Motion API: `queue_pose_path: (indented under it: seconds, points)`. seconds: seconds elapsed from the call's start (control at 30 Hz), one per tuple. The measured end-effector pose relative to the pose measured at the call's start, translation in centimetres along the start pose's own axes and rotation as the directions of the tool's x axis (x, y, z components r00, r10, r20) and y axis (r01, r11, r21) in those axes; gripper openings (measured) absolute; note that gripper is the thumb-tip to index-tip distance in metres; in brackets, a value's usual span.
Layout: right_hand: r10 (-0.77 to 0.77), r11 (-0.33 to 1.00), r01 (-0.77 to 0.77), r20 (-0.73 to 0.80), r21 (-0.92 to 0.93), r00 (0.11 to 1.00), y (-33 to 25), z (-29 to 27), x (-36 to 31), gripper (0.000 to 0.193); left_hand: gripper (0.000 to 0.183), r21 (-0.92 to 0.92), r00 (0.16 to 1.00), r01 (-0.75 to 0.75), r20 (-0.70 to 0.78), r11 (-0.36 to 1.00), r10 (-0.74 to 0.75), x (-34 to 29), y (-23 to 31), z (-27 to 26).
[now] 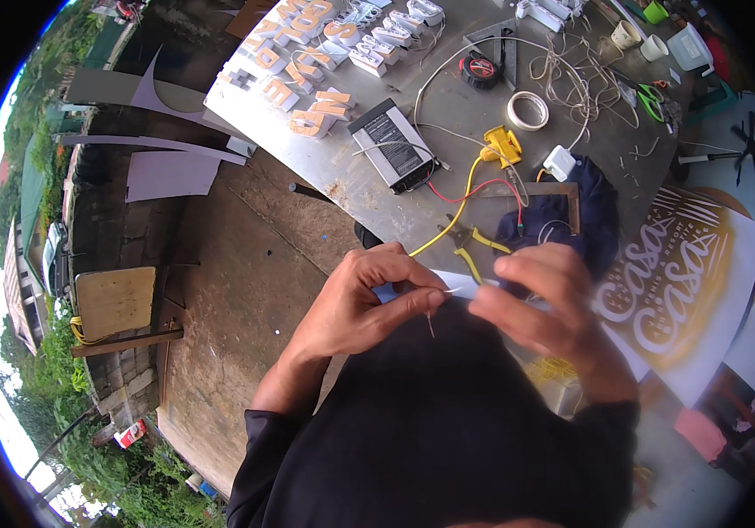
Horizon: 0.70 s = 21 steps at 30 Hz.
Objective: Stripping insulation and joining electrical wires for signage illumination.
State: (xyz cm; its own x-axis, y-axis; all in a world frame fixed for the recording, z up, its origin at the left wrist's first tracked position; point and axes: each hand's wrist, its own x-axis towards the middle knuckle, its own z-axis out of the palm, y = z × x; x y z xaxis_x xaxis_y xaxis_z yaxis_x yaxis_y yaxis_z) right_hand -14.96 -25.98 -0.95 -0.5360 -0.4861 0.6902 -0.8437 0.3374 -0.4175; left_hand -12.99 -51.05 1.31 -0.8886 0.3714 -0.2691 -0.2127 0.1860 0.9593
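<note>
My left hand [377,295] is closed in a pinch in front of my body. A thin wire [452,290] sits between its thumb and forefinger, with a pale end pointing right and a copper-coloured strand hanging below. To the right of it is my right hand [540,295], slightly blurred, its thumb and forefinger apart and nothing visible between them. Yellow-handled pliers [474,249] lie on the table just beyond both hands. Farther back, a black and silver power supply [392,145] has red and other leads, near a yellow socket [502,145] on a yellow cord.
On the grey table [360,198] are a tape measure [480,70], a tape roll [528,111], green-handled scissors [650,101], tangled cable and a white plug [560,163]. Dark blue cloth [602,211] lies at right. Several raised letters [311,114] stand far left; a printed sheet [703,334] is right.
</note>
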Motion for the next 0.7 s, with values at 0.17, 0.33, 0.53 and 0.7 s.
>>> queue_pose_path:
  seconds: [0.17, 0.33, 0.53, 0.7]
  points:
    - [-0.151, 0.984, 0.164, 0.168, -0.067, 0.974, 0.2, -0.1, 1.2, 0.02, 0.007, 0.197, 0.988, -0.129, 0.11, 0.972, 0.109, 0.5, 1.5, -0.2]
    - [-0.167, 0.983, 0.176, 0.146, -0.052, 0.975, 0.3, 0.8, 0.7, 0.01, 0.011, 0.416, 0.971, -0.237, 0.07, 0.878, 0.228, 0.2, 1.7, 0.3]
    - [0.449, 0.8, -0.507, 0.242, 0.321, 0.86, -0.3, 2.6, -0.3, 0.011, 0.031, 0.85, 0.777, -0.419, 0.155, 0.319, 0.61, 0.0, -0.1, 1.2]
    - [0.496, -0.341, -0.823, 0.83, 0.455, 0.253, 0.6, 2.3, -1.1, 0.017, 0.034, 0.858, 0.755, -0.438, 0.189, 0.268, 0.628, 0.1, -0.7, 1.1]
